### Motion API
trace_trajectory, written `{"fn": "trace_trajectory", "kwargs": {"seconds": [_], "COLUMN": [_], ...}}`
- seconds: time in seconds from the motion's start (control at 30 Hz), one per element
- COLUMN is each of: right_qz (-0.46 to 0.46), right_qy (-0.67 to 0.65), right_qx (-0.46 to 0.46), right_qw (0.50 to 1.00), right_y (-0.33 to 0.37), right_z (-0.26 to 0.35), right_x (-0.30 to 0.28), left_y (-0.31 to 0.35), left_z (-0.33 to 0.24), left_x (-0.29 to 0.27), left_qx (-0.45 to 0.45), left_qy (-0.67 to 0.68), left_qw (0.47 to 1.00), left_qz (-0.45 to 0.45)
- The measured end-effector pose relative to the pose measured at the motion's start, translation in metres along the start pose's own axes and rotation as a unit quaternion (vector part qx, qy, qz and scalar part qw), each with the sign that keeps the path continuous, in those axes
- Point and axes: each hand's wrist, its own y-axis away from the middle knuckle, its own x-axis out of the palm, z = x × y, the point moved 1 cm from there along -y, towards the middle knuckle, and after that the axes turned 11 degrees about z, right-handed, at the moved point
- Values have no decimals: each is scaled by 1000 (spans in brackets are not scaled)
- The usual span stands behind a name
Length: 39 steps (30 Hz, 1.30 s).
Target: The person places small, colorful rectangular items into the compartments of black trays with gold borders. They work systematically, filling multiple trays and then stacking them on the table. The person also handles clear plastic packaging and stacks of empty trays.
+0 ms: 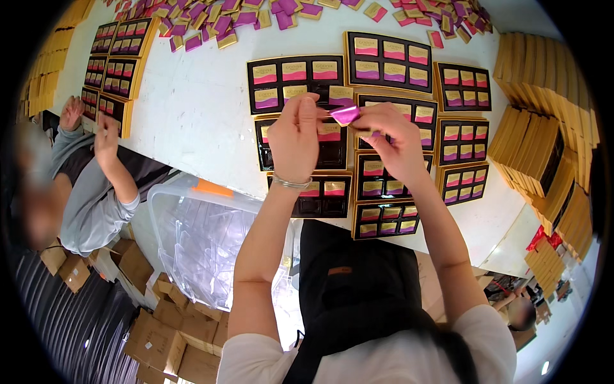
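Above the trays, a shiny purple wrapped chocolate [345, 115] is between my two hands. My right hand [391, 136] is closed in a pinch on its right side; a gold edge of another piece shows under the thumb. My left hand [297, 136] has its fingers closed at the chocolate's left end, fingertips partly hidden. Below them lie black six-compartment trays with gold rims. The upper left tray [295, 66] has one dark compartment; the tray under my left hand [333, 153] and the lowest left tray [327, 206] hold only some pieces.
Loose pink and purple chocolates [220, 22] spread along the far table edge. Filled trays [463, 86] stand at right, beside stacked gold boxes [534, 64]. A clear plastic bin [204, 237] is below the table edge at left. A co-worker's hand [105, 141] is near trays at far left.
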Motion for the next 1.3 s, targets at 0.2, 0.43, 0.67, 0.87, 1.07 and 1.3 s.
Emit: {"fn": "trace_trajectory", "kwargs": {"seconds": [0.2, 0.43, 0.67, 0.87, 1.07, 1.3], "right_qz": [8, 75, 123, 84, 19, -6], "right_qy": [158, -294, -283, -422, -551, -281], "right_qx": [-83, 330, 396, 437, 440, 382], "right_qw": [984, 894, 865, 790, 709, 880], "right_y": [1, 8, 1, 1, 26, 36], "right_z": [13, 20, 6, 12, 23, 22], "right_x": [16, 39, 70, 76, 104, 84], "left_y": [33, 65, 84, 88, 86, 61], "left_z": [0, 27, 57, 43, 41, 42], "left_x": [-14, -38, -48, -31, -8, -21], "left_qx": [-115, -93, -30, 19, -111, 108], "left_qy": [239, 139, -218, -367, 159, -349], "left_qw": [963, 982, 957, 892, 976, 930], "left_qz": [48, -86, -187, -265, -97, -30]}}
